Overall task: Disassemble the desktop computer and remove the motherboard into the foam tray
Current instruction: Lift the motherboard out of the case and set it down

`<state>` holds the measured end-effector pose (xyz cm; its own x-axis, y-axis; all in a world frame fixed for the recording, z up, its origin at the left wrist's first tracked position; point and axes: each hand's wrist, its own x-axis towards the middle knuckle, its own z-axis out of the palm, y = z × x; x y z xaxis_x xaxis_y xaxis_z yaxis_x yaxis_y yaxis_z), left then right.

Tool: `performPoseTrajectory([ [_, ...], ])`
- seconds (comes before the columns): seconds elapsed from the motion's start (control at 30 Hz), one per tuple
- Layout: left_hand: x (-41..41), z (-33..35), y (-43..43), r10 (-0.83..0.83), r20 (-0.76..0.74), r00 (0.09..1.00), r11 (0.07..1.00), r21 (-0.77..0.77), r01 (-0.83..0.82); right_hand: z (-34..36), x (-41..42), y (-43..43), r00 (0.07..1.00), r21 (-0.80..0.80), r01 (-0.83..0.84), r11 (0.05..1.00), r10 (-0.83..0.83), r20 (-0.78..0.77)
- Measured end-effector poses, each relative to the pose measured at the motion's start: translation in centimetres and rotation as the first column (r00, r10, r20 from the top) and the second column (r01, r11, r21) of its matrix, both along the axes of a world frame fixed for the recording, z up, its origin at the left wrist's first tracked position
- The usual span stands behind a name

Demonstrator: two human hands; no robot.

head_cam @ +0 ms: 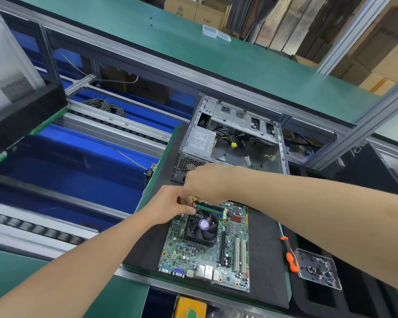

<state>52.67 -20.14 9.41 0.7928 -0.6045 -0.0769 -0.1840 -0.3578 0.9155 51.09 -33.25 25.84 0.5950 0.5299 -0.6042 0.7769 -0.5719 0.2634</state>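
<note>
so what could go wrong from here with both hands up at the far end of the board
1. The left hand and right hand both pinch at the yellow connector by the fan; tugging hard or at an angle could strain it or drag the motherboard.
2. They work right beside the memory sticks; a slip could knock them.
3. The screwdriver lies loose beside the screw tray; a sweeping forearm might knock either.
</note>
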Motion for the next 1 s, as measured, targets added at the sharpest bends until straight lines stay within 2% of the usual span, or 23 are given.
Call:
performPoseTrajectory([
  [0.07,0.2,0.5,0.1,-0.061,-0.006,0.998,0.998,0.004,0.061,0.0,-0.1,-0.6,0.995,-0.003,-0.101,0.995,0.101,-0.006],
  [0.17,0.4,1.5,0.2,-0.138,-0.108,0.984,0.982,-0.143,0.122,-0.2,-0.2,-1.1,0.992,0.028,-0.122,0.992,0.122,0.015],
  [0.27,0.6,2.4,-0.1,-0.176,-0.118,0.977,0.973,-0.169,0.155,-0.1,-0.2,-1.3,1.000,0.129,0.008,0.992,-0.010,0.019],
  [0.37,0.9,2.4,-0.5,-0.183,-0.087,0.979,0.977,-0.122,0.172,0.1,-0.1,-0.9,0.962,0.154,0.266,0.952,-0.271,0.016],
  [0.4,1.0,2.3,-0.6,-0.185,-0.106,0.977,0.975,-0.142,0.169,0.2,0.0,-0.8,0.905,0.166,0.421,0.892,-0.424,-0.014],
  [0.47,0.9,2.2,-0.6,-0.190,-0.138,0.972,0.971,-0.173,0.165,0.3,0.5,-0.5,0.672,0.115,0.741,0.662,-0.725,-0.152],
  [0.5,0.9,2.0,-0.6,-0.183,-0.142,0.973,0.972,-0.177,0.157,0.3,0.8,-0.3,0.548,0.045,0.833,0.552,-0.810,-0.210],
  [0.53,0.9,1.9,-0.7,-0.177,-0.145,0.973,0.972,-0.180,0.150,0.3,1.0,-0.1,0.464,-0.025,0.875,0.484,-0.851,-0.247],
  [0.57,0.9,1.8,-0.7,-0.175,-0.146,0.974,0.973,-0.179,0.148,0.3,1.2,-0.1,0.422,-0.072,0.887,0.455,-0.866,-0.269],
  [0.63,1.0,1.7,-0.8,-0.159,-0.142,0.977,0.973,-0.192,0.131,0.4,1.2,-0.1,0.429,-0.094,0.878,0.469,-0.859,-0.279],
  [0.73,0.8,2.2,-1.1,-0.139,-0.158,0.978,0.969,-0.225,0.101,1.3,1.1,-0.7,0.535,-0.003,0.836,0.548,-0.817,-0.213],
  [0.8,0.5,2.5,-1.3,-0.184,-0.098,0.978,0.976,-0.135,0.170,2.0,0.9,-1.5,0.570,-0.009,0.814,0.581,-0.802,-0.177],
  [0.87,-0.2,3.0,-1.9,-0.291,0.051,0.956,0.954,0.094,0.285,2.5,0.3,-2.5,0.597,-0.046,0.794,0.606,-0.791,-0.134],
  [0.9,-0.7,3.1,-2.4,-0.366,0.127,0.922,0.911,0.250,0.327,2.7,-0.2,-3.0,0.615,-0.059,0.781,0.622,-0.781,-0.109],
  [0.97,-1.8,2.5,-3.5,-0.563,0.206,0.801,0.718,0.601,0.350,2.8,-1.3,-4.2,0.638,-0.069,0.763,0.643,-0.766,-0.080],
  [1.0,-2.3,2.1,-4.2,-0.627,0.201,0.752,0.616,0.720,0.321,2.8,-1.9,-4.9,0.638,-0.069,0.763,0.643,-0.766,-0.077],
])
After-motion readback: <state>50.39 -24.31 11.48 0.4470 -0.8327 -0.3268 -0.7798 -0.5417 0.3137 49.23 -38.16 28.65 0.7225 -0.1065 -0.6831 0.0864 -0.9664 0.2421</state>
